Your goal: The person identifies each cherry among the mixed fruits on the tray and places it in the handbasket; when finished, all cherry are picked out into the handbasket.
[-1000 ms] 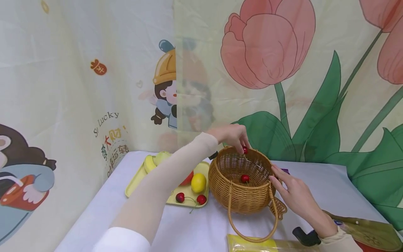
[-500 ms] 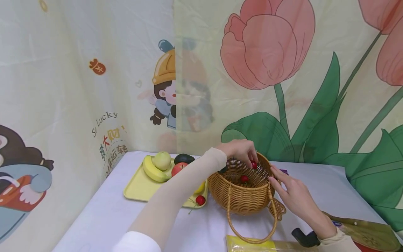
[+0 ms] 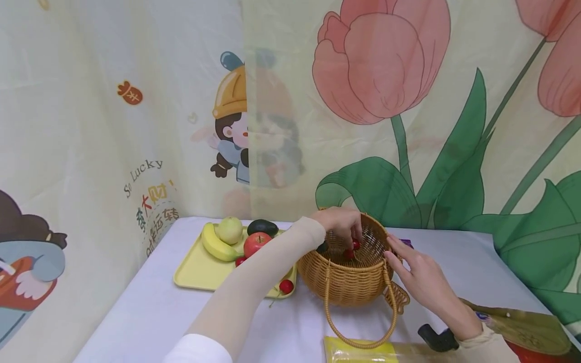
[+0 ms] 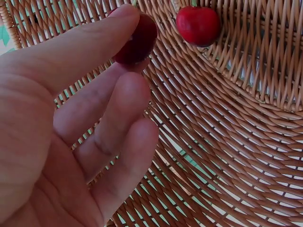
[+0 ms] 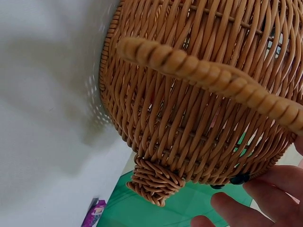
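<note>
My left hand reaches down inside the brown wicker basket. Its thumb and index finger pinch a dark red cherry, while the other fingers are bent beneath it. Another cherry lies on the woven inside of the basket, close to the held one. My right hand is at the basket's right side, with extended fingers and thumb touching it by the rim. In the right wrist view, a fingertip meets the outer weave beside a small black bead. The basket's looped handle hangs down at the front.
Left of the basket is a yellow tray with a banana, a round pale green fruit, an avocado, a red apple and cherries. A yellow packet lies in front; a khaki bag is at right.
My left hand has carried the cherry from above the basket's rim down inside, beside the other cherry. The right hand has stayed at the basket's side.
</note>
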The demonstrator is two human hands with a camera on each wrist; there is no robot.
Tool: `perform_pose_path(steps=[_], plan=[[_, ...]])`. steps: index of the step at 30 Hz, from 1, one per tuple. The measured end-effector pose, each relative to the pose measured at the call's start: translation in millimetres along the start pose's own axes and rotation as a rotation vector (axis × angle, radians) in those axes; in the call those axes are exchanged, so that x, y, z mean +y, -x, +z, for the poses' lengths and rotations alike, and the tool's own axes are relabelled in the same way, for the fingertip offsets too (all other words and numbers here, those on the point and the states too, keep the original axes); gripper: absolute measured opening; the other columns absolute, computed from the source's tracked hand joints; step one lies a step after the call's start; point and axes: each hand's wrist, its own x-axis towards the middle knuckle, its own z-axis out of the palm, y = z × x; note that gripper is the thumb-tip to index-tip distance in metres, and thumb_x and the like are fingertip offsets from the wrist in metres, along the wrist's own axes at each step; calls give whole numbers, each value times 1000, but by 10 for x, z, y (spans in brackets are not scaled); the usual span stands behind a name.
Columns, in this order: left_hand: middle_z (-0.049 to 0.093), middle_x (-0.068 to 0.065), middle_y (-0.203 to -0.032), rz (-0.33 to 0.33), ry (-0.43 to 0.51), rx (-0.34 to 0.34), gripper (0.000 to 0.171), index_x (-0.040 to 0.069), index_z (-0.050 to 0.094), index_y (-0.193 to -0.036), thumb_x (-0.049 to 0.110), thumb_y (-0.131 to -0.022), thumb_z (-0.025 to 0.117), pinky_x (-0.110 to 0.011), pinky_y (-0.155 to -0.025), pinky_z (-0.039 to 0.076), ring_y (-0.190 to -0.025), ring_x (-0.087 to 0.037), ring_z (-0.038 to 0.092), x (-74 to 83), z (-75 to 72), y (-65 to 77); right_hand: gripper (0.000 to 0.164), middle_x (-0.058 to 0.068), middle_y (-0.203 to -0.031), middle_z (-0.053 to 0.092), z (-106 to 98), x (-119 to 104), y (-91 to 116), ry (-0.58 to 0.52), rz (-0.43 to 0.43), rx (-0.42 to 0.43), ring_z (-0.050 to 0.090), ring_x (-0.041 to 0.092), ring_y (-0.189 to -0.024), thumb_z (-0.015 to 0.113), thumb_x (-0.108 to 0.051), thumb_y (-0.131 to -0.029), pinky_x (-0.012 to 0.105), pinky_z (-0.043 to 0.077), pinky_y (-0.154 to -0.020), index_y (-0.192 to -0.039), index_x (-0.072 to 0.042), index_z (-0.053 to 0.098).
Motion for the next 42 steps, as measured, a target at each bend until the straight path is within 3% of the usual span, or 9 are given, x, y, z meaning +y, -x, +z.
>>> perform_pose_path(steps=[8, 30, 42], plan=[[71, 15, -94, -15, -22, -19, 28, 29, 76, -100, 23, -73, 81, -21, -74, 53, -88, 0, 62, 1, -10, 17, 54, 20, -143, 45, 0, -7, -4, 4, -10, 12, 51, 44, -122, 43, -37, -100, 58, 44, -93, -141, -2, 42], [71, 16, -92, -54, -44, 7, 28, 33, 75, -97, 26, -72, 82, -23, -75, 53, -84, 1, 62, 4, 4, 10, 54, 18, -145, 43, -7, -27, 2, -13, 3, 8, 49, 42, -124, 41, -38, -101, 59, 42, -95, -142, -3, 41], [72, 15, -94, -49, -14, -5, 29, 32, 75, -100, 24, -72, 82, -23, -75, 53, -87, 0, 63, 59, -16, -8, 53, 18, -144, 44, -4, -10, 2, -14, -8, 17, 50, 41, -124, 41, -38, -101, 58, 43, -95, -141, -3, 43]])
